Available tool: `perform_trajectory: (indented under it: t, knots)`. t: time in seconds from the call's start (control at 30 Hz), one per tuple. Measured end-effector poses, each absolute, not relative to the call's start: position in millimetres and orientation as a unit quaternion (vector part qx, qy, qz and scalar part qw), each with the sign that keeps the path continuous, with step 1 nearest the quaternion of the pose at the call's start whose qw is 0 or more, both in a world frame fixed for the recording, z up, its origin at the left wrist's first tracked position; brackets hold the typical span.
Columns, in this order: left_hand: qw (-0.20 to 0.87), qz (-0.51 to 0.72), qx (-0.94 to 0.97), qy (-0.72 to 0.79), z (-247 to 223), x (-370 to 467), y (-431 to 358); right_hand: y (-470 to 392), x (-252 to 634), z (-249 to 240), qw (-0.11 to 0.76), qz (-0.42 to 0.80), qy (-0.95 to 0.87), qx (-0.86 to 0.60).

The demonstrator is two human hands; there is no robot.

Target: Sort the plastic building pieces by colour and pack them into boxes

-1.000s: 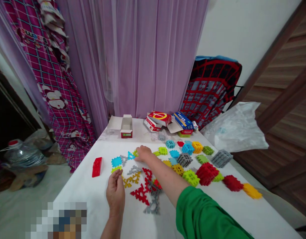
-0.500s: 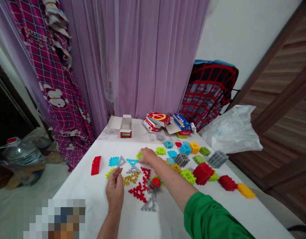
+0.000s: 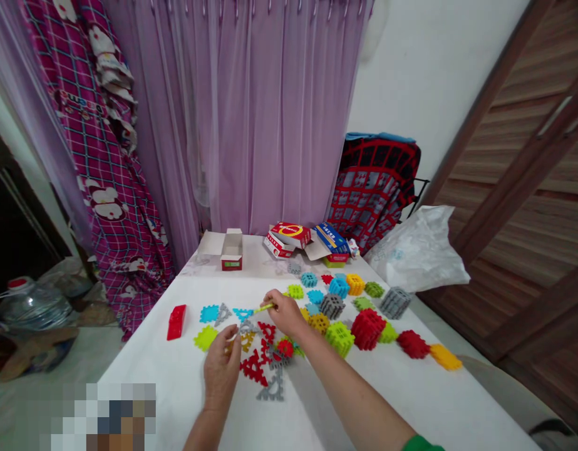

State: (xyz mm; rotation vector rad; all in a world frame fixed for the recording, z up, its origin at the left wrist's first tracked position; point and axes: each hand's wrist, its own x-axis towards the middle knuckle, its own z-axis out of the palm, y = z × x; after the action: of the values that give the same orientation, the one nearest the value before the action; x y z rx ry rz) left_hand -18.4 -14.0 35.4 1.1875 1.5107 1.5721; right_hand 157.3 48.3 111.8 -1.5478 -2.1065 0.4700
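My right hand [image 3: 285,313] pinches a lime-green toothed building tile [image 3: 264,307], seen nearly edge-on, just above the light-blue triangle tile [image 3: 243,314]. Loosely bent, my left hand [image 3: 221,357] has its thumb and fingers apart beside a gold triangle tile [image 3: 248,341], which it partly covers. By its fingertips lies a grey triangle tile [image 3: 247,327]. A lime-green tile [image 3: 205,338] rests just left of that hand. Farther back are a blue square tile [image 3: 209,313] and another grey triangle [image 3: 223,314]. Red triangle tiles [image 3: 255,368] lie between my forearms.
Stacks of toothed tiles, among them a red stack [image 3: 368,329] and a grey stack [image 3: 396,303], fill the right side. A red plastic piece [image 3: 176,322] lies at left. Along the back stand an open carton [image 3: 232,250], other boxes [image 3: 292,235] and a plastic bag [image 3: 418,250].
My right hand has lifted the lime-green tile from behind the blue triangle and drawn it nearer. My left hand has shifted right, uncovering the lime-green tile beside it. The head view has tilted upward.
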Motion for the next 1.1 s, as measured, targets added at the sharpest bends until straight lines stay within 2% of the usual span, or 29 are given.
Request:
perform_trajectory:
  t: [0.13, 0.27, 0.5, 0.87, 0.97, 1.1]
  knots:
    - [0.41, 0.557, 0.472, 0.546, 53.3, -1.8, -22.1, 13.8, 166.0, 101.2, 0.425, 0.2, -0.745, -0.474]
    - [0.504, 0.508, 0.46, 0.526, 70.0, 9.2, -29.3, -7.3, 174.6, 92.2, 0.489, 0.162, -0.728, -0.452]
    - [0.581, 0.478, 0.442, 0.49, 92.2, 19.8, -47.4, -28.4, 189.7, 91.4, 0.481, 0.107, -0.762, -0.421]
    - [0.575, 0.489, 0.428, 0.497, 102.9, 36.0, -46.2, -60.5, 220.1, 106.5, 0.425, 0.073, -0.819, -0.377]
    - [0.576, 0.49, 0.437, 0.488, 106.8, 42.2, -43.9, -63.4, 231.7, 119.8, 0.39, 0.059, -0.833, -0.389]
    - [0.577, 0.478, 0.455, 0.481, 109.9, 49.3, -42.2, -64.0, 243.9, 144.6, 0.303, 0.039, -0.875, -0.377]
